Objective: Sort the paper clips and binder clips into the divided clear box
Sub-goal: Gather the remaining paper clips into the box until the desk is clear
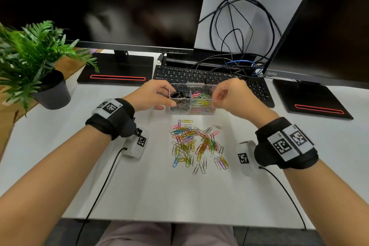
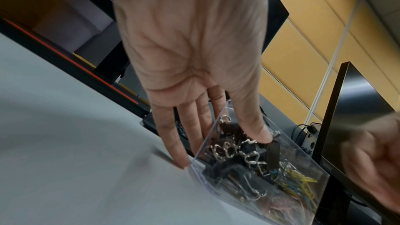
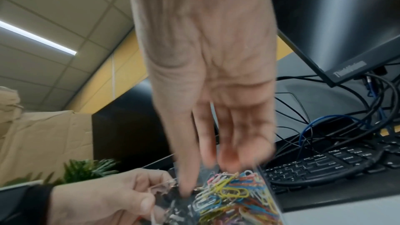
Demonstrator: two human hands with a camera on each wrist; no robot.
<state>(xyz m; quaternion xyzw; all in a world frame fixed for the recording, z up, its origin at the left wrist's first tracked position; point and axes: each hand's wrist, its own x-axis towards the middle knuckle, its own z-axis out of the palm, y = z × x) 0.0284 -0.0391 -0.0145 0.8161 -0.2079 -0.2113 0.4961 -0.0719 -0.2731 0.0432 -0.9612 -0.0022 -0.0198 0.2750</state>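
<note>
The clear divided box (image 1: pixel 192 112) stands in front of the keyboard. Black binder clips (image 1: pixel 178 94) fill its back left cell, and coloured paper clips (image 1: pixel 201 102) fill the right side. My left hand (image 1: pixel 159 96) grips the left wall. In the left wrist view its thumb (image 2: pixel 263 134) presses inside on the binder clips (image 2: pixel 236 145) while the fingers (image 2: pixel 173 145) lie outside. My right hand (image 1: pixel 217 100) holds the right wall with curled fingers; the right wrist view, blurred, shows its thumb (image 3: pixel 186 186) low beside the paper clips (image 3: pixel 231 192). A loose paper clip pile (image 1: pixel 195 144) lies nearer me.
A keyboard (image 1: pixel 209 78) sits just behind the box, under tangled cables (image 1: pixel 235 32). Two monitor bases (image 1: pixel 115 70) (image 1: pixel 311 100) flank it. A potted plant (image 1: pixel 40 78) stands at the left. The table's front edge (image 1: pixel 179 223) is close to my lap.
</note>
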